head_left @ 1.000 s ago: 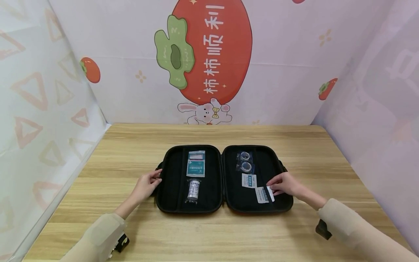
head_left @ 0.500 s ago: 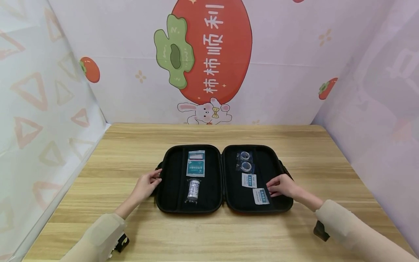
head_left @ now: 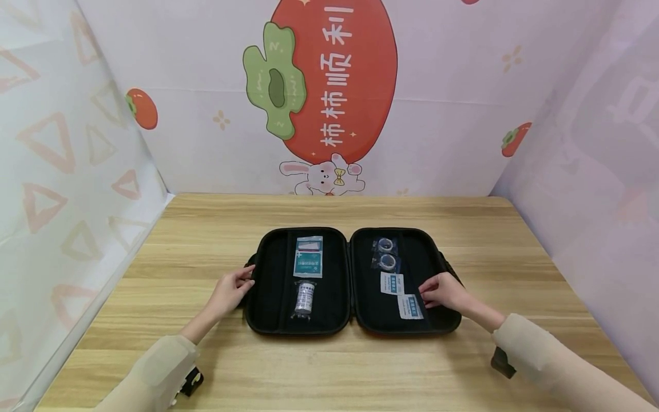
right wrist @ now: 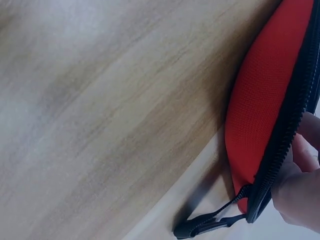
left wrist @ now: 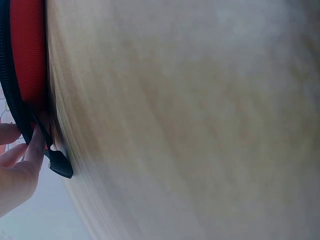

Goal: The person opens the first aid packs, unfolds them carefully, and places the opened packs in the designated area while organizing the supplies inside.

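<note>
A black-lined zip case (head_left: 268,309) lies spread on the table, red on its outside. My left hand (head_left: 234,289) grips its left rim; in the left wrist view the fingers sit around the zipped edge. My right hand (head_left: 445,292) reaches over the right rim, fingertips bent close to the right edge of the lower small packet (head_left: 411,307). I cannot tell whether they pinch anything. Another white-and-blue packet (head_left: 392,282) lies just above it. Two wrapped tape rolls (head_left: 386,254) sit higher in that half. In the left half are a teal packet (head_left: 308,257) and a wrapped bandage roll (head_left: 304,299).
The wooden table (head_left: 329,372) extends around the case. Patterned white cloth (head_left: 443,74) stands behind it and at both sides. In the right wrist view a black loop (right wrist: 200,223) sticks out from the case's zipped edge.
The lower packet has slid left and turned upright, and its white part to the right of the dark strip no longer shows. My right hand has shifted slightly; the left stays put.
</note>
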Tool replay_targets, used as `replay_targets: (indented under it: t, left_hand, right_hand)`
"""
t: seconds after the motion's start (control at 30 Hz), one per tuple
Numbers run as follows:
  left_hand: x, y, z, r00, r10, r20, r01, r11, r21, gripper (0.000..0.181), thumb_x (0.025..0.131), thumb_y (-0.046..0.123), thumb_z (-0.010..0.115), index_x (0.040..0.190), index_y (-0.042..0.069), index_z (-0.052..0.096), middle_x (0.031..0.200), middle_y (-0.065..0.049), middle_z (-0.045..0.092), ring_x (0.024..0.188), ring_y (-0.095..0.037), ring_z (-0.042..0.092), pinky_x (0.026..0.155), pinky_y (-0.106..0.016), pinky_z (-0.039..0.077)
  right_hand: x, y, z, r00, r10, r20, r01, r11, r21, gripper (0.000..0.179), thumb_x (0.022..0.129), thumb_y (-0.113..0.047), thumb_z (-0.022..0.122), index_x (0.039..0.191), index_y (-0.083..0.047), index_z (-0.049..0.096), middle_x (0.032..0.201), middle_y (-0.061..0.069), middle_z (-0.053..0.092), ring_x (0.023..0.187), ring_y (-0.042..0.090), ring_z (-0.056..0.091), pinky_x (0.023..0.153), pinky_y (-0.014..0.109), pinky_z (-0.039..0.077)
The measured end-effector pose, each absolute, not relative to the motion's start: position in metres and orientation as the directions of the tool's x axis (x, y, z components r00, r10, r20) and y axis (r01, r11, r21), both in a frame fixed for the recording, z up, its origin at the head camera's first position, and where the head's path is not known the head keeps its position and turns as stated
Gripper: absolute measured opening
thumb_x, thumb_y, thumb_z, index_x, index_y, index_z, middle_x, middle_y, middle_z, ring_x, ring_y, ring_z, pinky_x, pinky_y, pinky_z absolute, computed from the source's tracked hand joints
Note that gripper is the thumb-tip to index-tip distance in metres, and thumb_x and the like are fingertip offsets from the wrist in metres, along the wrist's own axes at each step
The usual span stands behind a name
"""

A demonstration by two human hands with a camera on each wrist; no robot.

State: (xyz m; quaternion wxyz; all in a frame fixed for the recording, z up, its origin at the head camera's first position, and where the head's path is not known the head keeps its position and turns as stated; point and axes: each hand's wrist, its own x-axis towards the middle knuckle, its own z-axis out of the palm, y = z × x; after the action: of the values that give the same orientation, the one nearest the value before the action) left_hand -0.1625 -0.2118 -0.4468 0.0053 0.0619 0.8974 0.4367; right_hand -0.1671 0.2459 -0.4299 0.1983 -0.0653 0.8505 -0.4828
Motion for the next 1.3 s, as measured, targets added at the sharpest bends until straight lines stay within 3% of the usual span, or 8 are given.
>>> replay_targets:
  t: [0.43,0.83,1.3]
  left_hand:
    - [-0.1623,-0.2104,-0.4442,-0.993,0.118,0.032,0.098,0.614,0.783,0.038,0.085,-0.005,0.052,0.122,-0.011,0.046,0.101,-0.025,0.058,0.086,-0.031,0.06,0.066,-0.027,0.049]
    - [-0.1624,-0.2117,-0.4461,-0.994,0.109,0.03,0.093,0.63,0.771,0.038,0.084,-0.005,0.053,0.121,-0.011,0.046,0.099,-0.026,0.058,0.084,-0.03,0.06,0.063,-0.027,0.048]
    - [-0.1627,-0.2117,-0.4471,-0.994,0.109,0.027,0.089,0.621,0.779,0.038,0.085,-0.004,0.053,0.122,-0.011,0.046,0.1,-0.026,0.058,0.084,-0.03,0.061,0.064,-0.026,0.049]
  right_hand:
    - [-0.167,0.2456,-0.4314,-0.914,-0.287,-0.287,0.09,0.545,-0.833,0.012,0.077,0.01,0.057,0.085,0.02,0.059,0.079,0.02,0.063,0.065,0.015,0.06,0.059,0.031,0.052]
    - [-0.1702,0.242,-0.436,-0.905,-0.274,-0.326,0.141,0.529,-0.837,0.013,0.076,0.009,0.056,0.085,0.018,0.06,0.077,0.007,0.06,0.065,0.01,0.057,0.061,0.029,0.052]
    - [-0.1703,0.2365,-0.4357,-0.904,-0.289,-0.315,0.123,0.529,-0.84,0.015,0.079,0.003,0.056,0.087,0.013,0.064,0.09,0.019,0.065,0.072,0.011,0.06,0.063,0.028,0.051]
